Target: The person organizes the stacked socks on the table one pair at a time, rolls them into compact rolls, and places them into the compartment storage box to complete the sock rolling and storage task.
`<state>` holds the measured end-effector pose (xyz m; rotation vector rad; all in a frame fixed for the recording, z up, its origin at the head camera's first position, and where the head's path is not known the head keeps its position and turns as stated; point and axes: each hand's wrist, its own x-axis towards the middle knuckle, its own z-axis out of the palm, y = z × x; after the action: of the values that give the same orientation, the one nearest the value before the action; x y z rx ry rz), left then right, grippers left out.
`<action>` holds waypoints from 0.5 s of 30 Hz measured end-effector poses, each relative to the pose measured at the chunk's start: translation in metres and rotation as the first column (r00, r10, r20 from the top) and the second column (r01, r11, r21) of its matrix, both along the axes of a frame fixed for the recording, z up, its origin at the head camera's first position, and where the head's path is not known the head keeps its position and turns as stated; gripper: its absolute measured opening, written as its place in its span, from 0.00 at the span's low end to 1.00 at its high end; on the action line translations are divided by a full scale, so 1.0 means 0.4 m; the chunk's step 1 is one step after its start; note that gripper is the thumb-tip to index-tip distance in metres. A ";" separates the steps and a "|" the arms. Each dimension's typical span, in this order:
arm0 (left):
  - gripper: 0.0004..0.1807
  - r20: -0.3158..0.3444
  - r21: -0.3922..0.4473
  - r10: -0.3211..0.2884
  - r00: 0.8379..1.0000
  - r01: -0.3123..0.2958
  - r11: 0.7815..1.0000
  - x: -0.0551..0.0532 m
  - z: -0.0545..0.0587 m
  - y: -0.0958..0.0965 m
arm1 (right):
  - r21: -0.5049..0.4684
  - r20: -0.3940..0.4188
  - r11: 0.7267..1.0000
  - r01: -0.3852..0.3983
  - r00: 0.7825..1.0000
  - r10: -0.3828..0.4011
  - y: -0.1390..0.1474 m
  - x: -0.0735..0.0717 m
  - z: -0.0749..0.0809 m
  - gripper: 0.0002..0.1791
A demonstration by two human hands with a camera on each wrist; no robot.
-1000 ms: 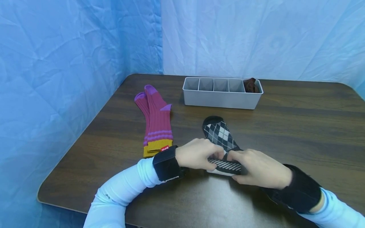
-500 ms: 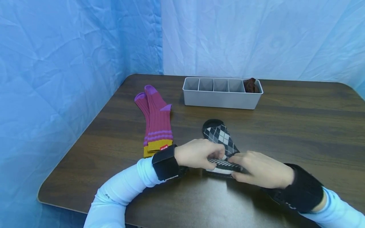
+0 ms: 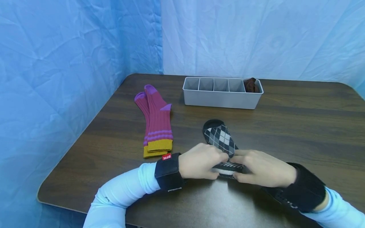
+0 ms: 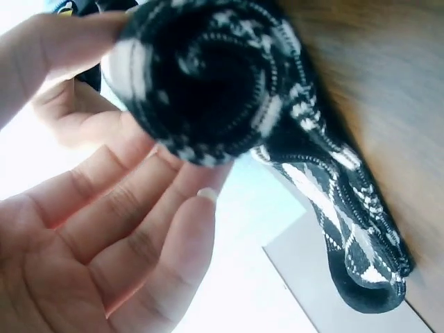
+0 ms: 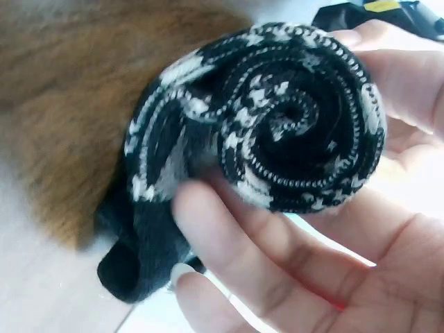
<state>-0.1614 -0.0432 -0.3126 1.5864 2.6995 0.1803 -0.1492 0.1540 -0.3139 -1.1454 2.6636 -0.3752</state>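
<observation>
A black, grey and white argyle sock (image 3: 219, 137) lies on the table with its toe pointing away from me. Its near end is wound into a thick roll, whose spiral layers (image 5: 298, 201) show in the right wrist view. My left hand (image 3: 201, 161) grips the roll's left end, thumb on one side and fingers on the other. At the opposite end, my right hand (image 3: 260, 169) holds the roll between thumb and fingers. The flat toe part (image 4: 368, 270) trails from the roll in the left wrist view. Both hands hide parts of the roll.
Left of the hands lie magenta socks (image 3: 159, 122) with mustard cuffs, close to my left wrist strap. A grey divided box (image 3: 219, 99) stands at the back, with a dark brown bundle (image 3: 251, 85) in its rightmost compartment. Blue sheeting (image 3: 71, 79) borders the table.
The argyle sock's toe has slid slightly toward me, and less flat length shows. My left hand has shifted a little right and nearer, uncovering more of the mustard cuffs.
</observation>
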 end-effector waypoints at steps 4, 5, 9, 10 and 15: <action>0.12 0.008 0.001 0.026 1.000 -0.026 1.000 -0.004 0.000 0.001 | -0.018 -0.108 1.000 0.012 0.994 -0.014 -0.001 0.000 -0.005 0.20; 0.12 0.025 0.001 0.034 0.999 -0.034 0.999 -0.007 0.000 0.000 | -0.030 -0.123 1.000 0.010 0.992 -0.014 -0.001 0.000 -0.006 0.21; 0.12 0.148 0.011 0.056 0.987 -0.058 0.998 -0.027 -0.001 -0.007 | -0.058 -0.117 0.998 0.009 0.993 -0.016 -0.002 -0.001 -0.008 0.23; 0.12 0.192 0.013 0.056 0.980 -0.060 0.998 -0.033 0.000 -0.010 | -0.058 -0.108 0.998 0.007 0.994 -0.014 -0.003 -0.001 -0.008 0.22; 0.11 0.379 0.042 0.030 0.925 -0.050 0.998 -0.054 0.002 -0.026 | -0.046 -0.092 0.999 0.009 0.996 -0.013 -0.008 -0.004 -0.009 0.18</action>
<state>-0.1832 -0.0538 -0.3118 1.3395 2.4427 0.5039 -0.1508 0.1508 -0.3173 -1.1891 2.7554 -0.3955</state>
